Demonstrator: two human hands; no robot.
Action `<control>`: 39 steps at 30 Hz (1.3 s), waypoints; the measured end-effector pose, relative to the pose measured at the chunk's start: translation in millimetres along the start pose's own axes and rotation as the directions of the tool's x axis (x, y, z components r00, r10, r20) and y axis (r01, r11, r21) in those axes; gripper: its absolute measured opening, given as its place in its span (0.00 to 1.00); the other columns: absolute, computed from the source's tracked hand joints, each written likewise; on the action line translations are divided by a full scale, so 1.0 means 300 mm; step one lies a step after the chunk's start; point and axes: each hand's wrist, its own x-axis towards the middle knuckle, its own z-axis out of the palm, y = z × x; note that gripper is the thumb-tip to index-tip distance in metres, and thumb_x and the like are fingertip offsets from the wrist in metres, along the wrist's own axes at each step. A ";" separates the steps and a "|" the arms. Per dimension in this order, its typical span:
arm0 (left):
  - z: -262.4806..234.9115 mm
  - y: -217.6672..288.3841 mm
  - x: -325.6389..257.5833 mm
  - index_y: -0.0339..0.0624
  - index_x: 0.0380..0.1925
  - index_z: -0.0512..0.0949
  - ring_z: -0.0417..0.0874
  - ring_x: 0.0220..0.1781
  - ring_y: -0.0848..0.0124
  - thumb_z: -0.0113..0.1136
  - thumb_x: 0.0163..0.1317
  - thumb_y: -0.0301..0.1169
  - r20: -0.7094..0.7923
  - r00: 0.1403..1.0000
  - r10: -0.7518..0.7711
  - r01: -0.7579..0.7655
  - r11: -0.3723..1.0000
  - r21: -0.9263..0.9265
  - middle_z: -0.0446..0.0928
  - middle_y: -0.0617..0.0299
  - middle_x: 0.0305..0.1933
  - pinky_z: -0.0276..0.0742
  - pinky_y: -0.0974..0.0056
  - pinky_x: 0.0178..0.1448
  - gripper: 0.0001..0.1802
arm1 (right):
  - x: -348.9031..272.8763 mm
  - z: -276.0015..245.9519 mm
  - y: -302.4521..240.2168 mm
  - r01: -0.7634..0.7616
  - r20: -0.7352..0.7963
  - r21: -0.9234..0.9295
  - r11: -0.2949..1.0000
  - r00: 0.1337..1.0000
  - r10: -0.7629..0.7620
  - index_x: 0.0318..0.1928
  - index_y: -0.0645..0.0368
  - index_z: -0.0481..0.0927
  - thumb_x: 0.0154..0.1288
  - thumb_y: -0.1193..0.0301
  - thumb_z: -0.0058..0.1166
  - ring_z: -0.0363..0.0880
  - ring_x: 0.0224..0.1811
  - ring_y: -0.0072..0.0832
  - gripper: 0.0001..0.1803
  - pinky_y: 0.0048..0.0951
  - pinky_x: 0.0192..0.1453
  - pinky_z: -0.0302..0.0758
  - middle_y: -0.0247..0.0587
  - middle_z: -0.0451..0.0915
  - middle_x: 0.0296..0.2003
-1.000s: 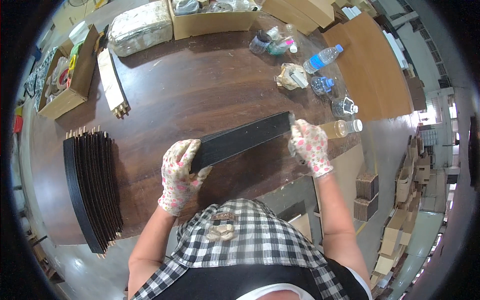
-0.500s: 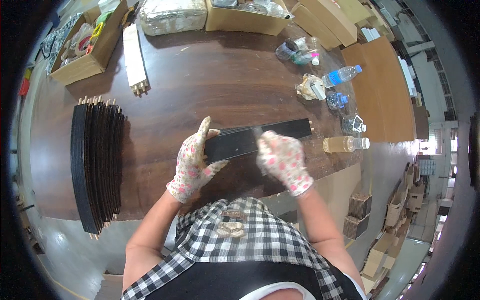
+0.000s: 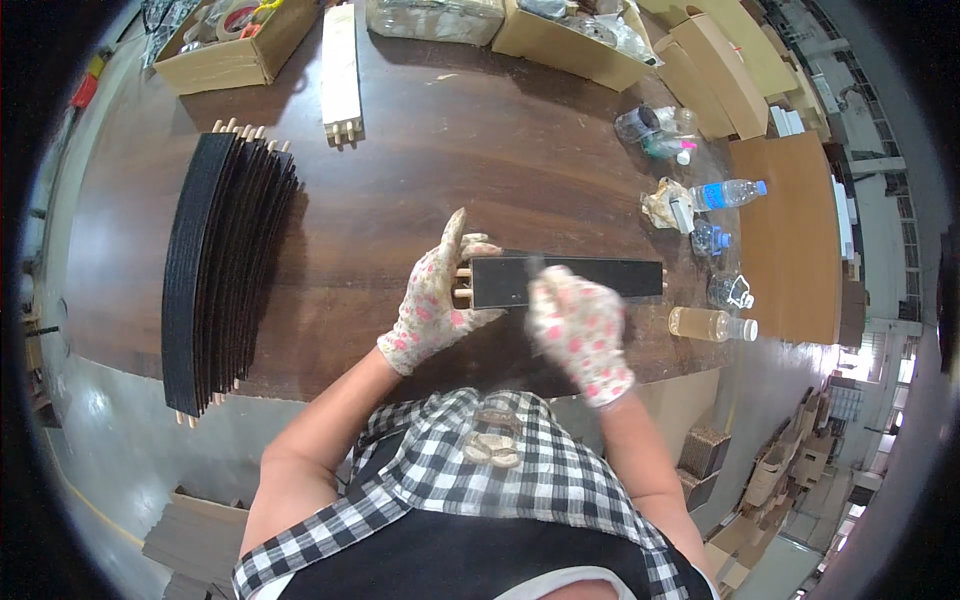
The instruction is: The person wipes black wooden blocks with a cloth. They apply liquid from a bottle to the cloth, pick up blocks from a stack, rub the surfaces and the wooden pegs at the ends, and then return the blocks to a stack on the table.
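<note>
A long black slat (image 3: pixel 630 280) lies crosswise on the table, wooden dowel ends (image 3: pixel 462 283) sticking out at its left end. My left hand (image 3: pixel 432 295), in a white glove with a pink floral print, grips that end. One finger points away from me; other fingers rest at the far edge and the thumb at the near edge. My right hand (image 3: pixel 577 325), gloved alike and blurred by motion, is closed over the slat's middle. A small greyish piece (image 3: pixel 536 268) juts from its fist, too smeared to name.
A row of black slats with dowel ends (image 3: pixel 225 270) stands at the left. White slats (image 3: pixel 341 75) lie farther back. Cardboard boxes (image 3: pixel 235 65) and a wrapped bundle (image 3: pixel 435 18) line the far edge. Several bottles (image 3: pixel 700 322) and crumpled paper (image 3: pixel 664 204) sit at the right.
The view has shifted. The slat is now straighter, and its left dowel ends show beyond the left hand's grip. The right hand is still over the slat, nearer its left end.
</note>
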 end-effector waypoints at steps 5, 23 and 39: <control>-0.009 -0.005 -0.006 0.37 0.73 0.44 0.81 0.53 0.59 0.78 0.43 0.37 -0.029 1.000 -0.011 0.009 0.998 -0.069 0.80 0.49 0.51 0.81 0.59 0.53 0.63 | 0.026 0.002 -0.067 0.004 0.048 0.159 0.987 0.999 -0.012 0.28 0.52 0.75 0.62 0.70 0.52 0.79 0.20 0.38 0.05 0.38 0.25 0.75 0.40 0.76 0.19; 0.003 0.042 -0.006 0.38 0.74 0.46 0.81 0.50 0.73 0.77 0.48 0.36 0.011 0.962 -0.274 0.270 0.938 -0.217 0.73 0.55 0.59 0.81 0.72 0.50 0.60 | -0.165 -0.111 0.566 -0.481 -0.156 0.020 0.876 0.864 0.478 0.30 0.52 0.80 0.64 0.63 0.49 0.82 0.27 0.43 0.10 0.43 0.33 0.78 0.47 0.81 0.24; 0.015 0.059 -0.006 0.39 0.72 0.54 0.80 0.51 0.72 0.78 0.46 0.38 0.002 0.963 -0.269 0.267 0.955 -0.129 0.73 0.54 0.59 0.79 0.70 0.52 0.57 | -0.163 -0.044 0.577 -0.589 -0.010 0.026 0.807 0.807 0.590 0.30 0.54 0.80 0.70 0.58 0.44 0.83 0.30 0.45 0.18 0.45 0.35 0.78 0.51 0.81 0.25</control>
